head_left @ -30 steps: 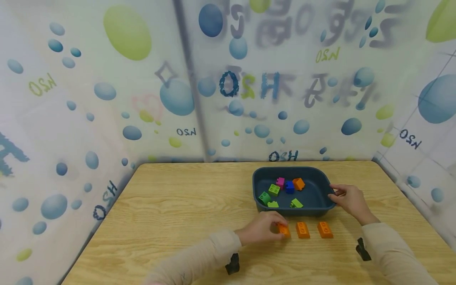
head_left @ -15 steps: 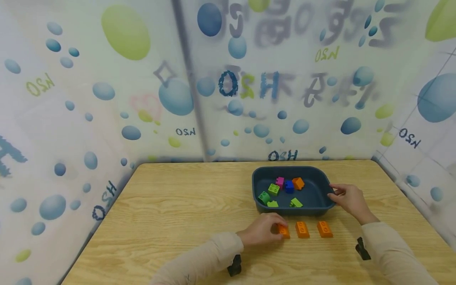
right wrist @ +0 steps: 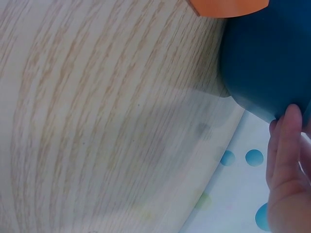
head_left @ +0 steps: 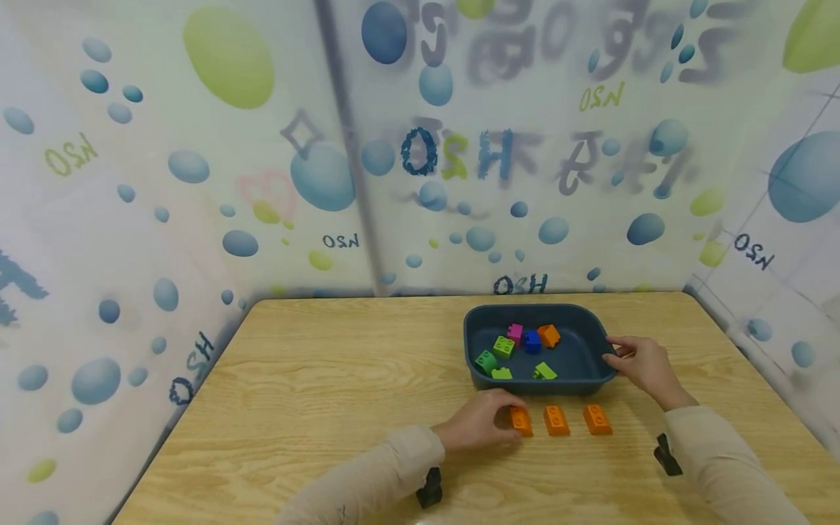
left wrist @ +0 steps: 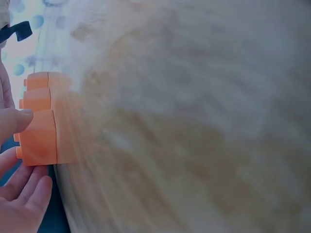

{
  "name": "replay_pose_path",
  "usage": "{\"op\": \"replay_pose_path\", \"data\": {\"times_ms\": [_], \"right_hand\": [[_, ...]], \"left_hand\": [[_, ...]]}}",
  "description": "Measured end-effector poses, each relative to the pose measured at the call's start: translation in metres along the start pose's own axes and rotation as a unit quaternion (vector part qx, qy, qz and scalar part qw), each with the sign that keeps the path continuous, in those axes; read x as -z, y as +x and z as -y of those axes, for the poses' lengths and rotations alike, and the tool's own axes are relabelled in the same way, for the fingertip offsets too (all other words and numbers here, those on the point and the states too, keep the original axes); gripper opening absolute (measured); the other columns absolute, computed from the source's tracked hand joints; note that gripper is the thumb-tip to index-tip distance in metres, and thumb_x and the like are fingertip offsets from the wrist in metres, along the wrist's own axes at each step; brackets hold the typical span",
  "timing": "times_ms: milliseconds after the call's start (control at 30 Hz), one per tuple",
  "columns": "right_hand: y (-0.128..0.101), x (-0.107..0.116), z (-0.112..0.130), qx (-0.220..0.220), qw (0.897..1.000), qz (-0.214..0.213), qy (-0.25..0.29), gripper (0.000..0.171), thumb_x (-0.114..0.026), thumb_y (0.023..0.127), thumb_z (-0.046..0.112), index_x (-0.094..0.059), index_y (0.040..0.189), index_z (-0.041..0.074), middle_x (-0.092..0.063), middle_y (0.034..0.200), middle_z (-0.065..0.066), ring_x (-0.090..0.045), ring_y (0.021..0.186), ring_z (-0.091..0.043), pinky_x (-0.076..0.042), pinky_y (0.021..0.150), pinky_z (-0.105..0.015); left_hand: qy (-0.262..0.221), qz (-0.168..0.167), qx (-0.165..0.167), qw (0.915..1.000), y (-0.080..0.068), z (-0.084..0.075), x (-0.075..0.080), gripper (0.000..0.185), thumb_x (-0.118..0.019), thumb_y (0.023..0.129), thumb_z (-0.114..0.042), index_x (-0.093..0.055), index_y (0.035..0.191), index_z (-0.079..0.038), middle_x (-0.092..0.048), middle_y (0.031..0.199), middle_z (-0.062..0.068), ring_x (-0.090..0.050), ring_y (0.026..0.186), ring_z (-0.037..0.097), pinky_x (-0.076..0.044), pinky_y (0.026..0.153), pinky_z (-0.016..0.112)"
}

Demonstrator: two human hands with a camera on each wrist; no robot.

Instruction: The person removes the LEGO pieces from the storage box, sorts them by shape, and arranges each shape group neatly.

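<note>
My left hand (head_left: 477, 421) is beside the leftmost orange toy brick (head_left: 521, 421), thumb at its near end and forefinger just past its far end. In the left wrist view, loosely spread fingers (left wrist: 34, 194) lie around that brick (left wrist: 39, 138); any contact is hard to judge. Two more orange bricks, a middle one (head_left: 556, 421) and a right one (head_left: 598, 420), stand in the same row. My right hand (head_left: 646, 368) pinches the right rim of a dark blue plastic tray (head_left: 584, 386), also visible in the right wrist view with the gripping fingers (right wrist: 290, 141).
Inside the tray lie several loose bricks, including a pink one (head_left: 515, 334), a blue one (head_left: 532, 342), an orange one (head_left: 549, 335) and a dark green one (head_left: 485, 361). The wooden table (head_left: 328, 364) meets a patterned curtain (head_left: 433, 240) at the back.
My left forefinger has drawn away from the leftmost brick, showing more of its far end. The right hand keeps its hold on the tray, and the bricks stay put.
</note>
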State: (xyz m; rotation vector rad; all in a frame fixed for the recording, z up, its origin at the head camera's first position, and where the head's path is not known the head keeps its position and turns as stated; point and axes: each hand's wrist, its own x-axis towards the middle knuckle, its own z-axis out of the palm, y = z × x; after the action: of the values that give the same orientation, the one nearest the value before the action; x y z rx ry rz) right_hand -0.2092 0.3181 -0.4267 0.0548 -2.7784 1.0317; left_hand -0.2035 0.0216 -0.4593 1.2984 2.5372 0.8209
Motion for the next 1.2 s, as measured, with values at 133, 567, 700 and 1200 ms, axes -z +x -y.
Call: {"op": "replay_pose_path", "data": {"times_ms": [133,567,700,1200], "right_hand": [[0.0004,-0.0001,-0.0006,-0.001,1.0,0.001,0.0,0.04,-0.064,0.078,0.006,-0.054,0.111,-0.013,-0.058,0.083,-0.022,-0.058,0.065,-0.025,-0.047,0.048,-0.025],[0.0006,0.0004,-0.001,-0.003,1.0,0.002,0.0,0.04,-0.064,0.078,0.006,-0.054,0.111,-0.014,-0.058,0.084,-0.024,-0.058,0.069,-0.027,-0.047,0.049,-0.025],[0.0002,0.0,-0.001,-0.002,1.0,0.001,-0.004,0.04,-0.064,0.078,0.006,-0.054,0.111,-0.013,-0.059,0.084,-0.024,-0.058,0.069,-0.028,-0.047,0.049,-0.026],[0.0001,-0.0002,-0.0011,0.0,1.0,-0.001,-0.003,0.04,-0.064,0.078,0.006,-0.054,0.111,-0.014,-0.059,0.084,-0.024,-0.058,0.066,-0.026,-0.046,0.048,-0.026]], "left_hand": [[-0.003,-0.009,0.015,0.9998,-0.0009,0.002,-0.0029,0.038,-0.069,0.077,-0.026,-0.059,0.111,-0.013,-0.057,0.106,-0.007,-0.049,0.094,0.002,-0.038,0.082,0.015],[-0.018,-0.004,0.037,0.9991,-0.0035,0.0024,-0.0011,0.035,-0.069,0.077,-0.023,-0.06,0.109,-0.015,-0.056,0.101,-0.008,-0.048,0.088,0.002,-0.038,0.079,0.014],[-0.016,-0.003,0.036,0.9992,-0.0042,0.003,-0.0022,0.036,-0.07,0.077,-0.023,-0.059,0.11,-0.015,-0.056,0.102,-0.008,-0.048,0.089,0.002,-0.038,0.08,0.015],[-0.037,0.0,0.046,0.9982,-0.0056,0.002,0.0023,0.049,-0.069,0.077,-0.028,-0.051,0.121,-0.014,-0.051,0.118,-0.008,-0.045,0.108,0.005,-0.035,0.092,0.021]]}}
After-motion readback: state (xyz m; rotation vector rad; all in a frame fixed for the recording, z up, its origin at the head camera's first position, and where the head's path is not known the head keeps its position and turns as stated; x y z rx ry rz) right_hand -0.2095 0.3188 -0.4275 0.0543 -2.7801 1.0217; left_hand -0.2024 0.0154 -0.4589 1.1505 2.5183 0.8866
